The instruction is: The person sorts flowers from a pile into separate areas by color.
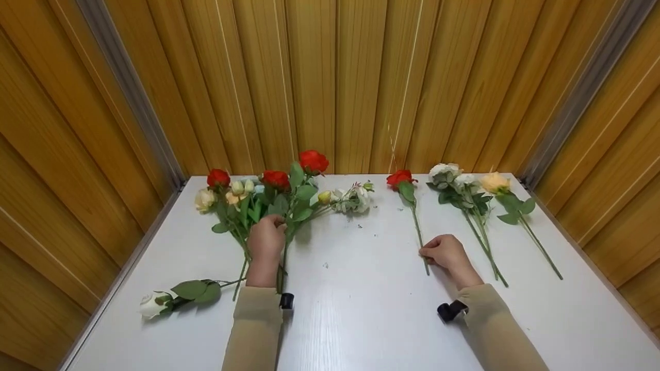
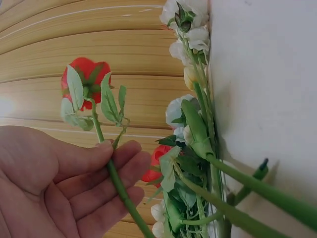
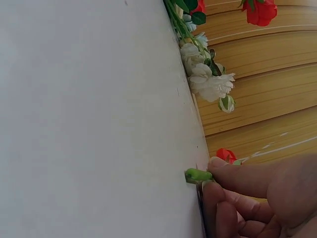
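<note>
My left hand is over the bunch at the left and pinches the green stem of a red rose between thumb and fingers. That rose stands above the other flowers in the left wrist view. Below the hand lie two more red roses, pale buds, leaves and a spray of white flowers. With thumb and fingertips my right hand grips the lower stem of another red rose at the table's right half. Its stem end shows just past the fingertips.
On the white table, white flowers and a peach rose lie to the right of my right hand. A white rose lies at the front left. Wood-patterned walls enclose the back and sides.
</note>
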### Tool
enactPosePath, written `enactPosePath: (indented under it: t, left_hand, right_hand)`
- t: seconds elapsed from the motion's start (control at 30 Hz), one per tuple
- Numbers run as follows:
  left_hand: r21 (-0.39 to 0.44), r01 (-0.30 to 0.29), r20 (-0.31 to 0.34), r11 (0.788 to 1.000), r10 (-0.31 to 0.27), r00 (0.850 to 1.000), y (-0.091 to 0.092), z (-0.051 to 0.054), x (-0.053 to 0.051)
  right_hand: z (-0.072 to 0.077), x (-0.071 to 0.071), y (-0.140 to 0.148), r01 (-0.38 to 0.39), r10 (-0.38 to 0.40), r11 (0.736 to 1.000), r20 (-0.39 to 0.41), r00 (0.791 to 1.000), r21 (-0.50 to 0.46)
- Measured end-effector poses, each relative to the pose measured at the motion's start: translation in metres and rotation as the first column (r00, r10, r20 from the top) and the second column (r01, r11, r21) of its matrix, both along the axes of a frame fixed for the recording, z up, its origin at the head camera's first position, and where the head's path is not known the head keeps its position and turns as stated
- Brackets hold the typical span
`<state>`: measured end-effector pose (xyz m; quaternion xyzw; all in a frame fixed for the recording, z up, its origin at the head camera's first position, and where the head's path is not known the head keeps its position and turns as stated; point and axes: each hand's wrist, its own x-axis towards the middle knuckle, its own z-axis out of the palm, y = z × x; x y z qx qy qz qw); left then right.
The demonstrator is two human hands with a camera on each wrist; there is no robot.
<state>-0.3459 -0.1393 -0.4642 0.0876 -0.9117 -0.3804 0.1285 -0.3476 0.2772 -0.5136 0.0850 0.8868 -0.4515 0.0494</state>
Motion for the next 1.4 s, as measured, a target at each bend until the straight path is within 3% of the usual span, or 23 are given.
enactPosePath:
  t: [0.17,0.3,0.43,0.53,0.63,0.77,0.93,1.07,1.13,1.27,1.4]
  left_hand:
    - [0.092,0.025,-0.022,0.995,-0.023,0.999,0.004,0.006,0.001]
    - [0.120,0.028,-0.036,0.992,-0.024,0.999,0.009,0.011,0.002]
    - [0.154,0.037,-0.092,0.987,-0.023,0.996,0.013,0.015,0.003]
    - [0.227,0.064,-0.138,0.972,-0.033,0.990,0.016,0.017,0.004]
    - [0.368,0.121,-0.160,0.922,-0.066,0.985,0.020,0.017,0.003]
    - [0.547,0.187,-0.145,0.816,-0.128,0.981,0.028,0.018,0.003]
    - [0.666,0.230,-0.093,0.710,-0.227,0.969,0.042,0.018,0.003]
    - [0.710,0.256,-0.073,0.656,-0.294,0.953,0.054,0.015,0.004]
    - [0.733,0.270,-0.078,0.624,-0.318,0.945,0.060,0.013,0.005]
    - [0.762,0.311,-0.107,0.568,-0.363,0.926,0.070,0.011,0.009]
    - [0.765,0.351,-0.114,0.540,-0.423,0.899,0.083,0.007,0.014]
  right_hand:
    - [0.001,0.001,-0.001,0.010,-0.010,1.000,-0.036,0.999,-0.006]
    - [0.004,0.003,-0.004,0.025,-0.024,0.999,-0.052,0.998,0.025]
    - [0.009,0.003,-0.007,0.025,-0.020,0.997,-0.062,0.998,0.069]
    - [0.013,0.004,-0.011,0.018,-0.011,0.995,-0.082,0.997,0.094]
    - [0.017,0.007,-0.017,0.004,0.006,0.995,-0.097,0.995,0.103]
    - [0.021,0.013,-0.029,-0.024,0.034,0.996,-0.109,0.993,0.086]
    - [0.024,0.020,-0.049,-0.073,0.075,0.997,-0.080,0.994,0.037]
    - [0.024,0.026,-0.066,-0.165,0.163,0.986,-0.092,0.982,-0.005]
    - [0.023,0.029,-0.074,-0.231,0.225,0.972,-0.120,0.967,-0.038]
    - [0.022,0.038,-0.091,-0.345,0.323,0.930,-0.164,0.932,-0.128]
    - [0.020,0.049,-0.108,-0.430,0.390,0.871,-0.199,0.899,-0.238]
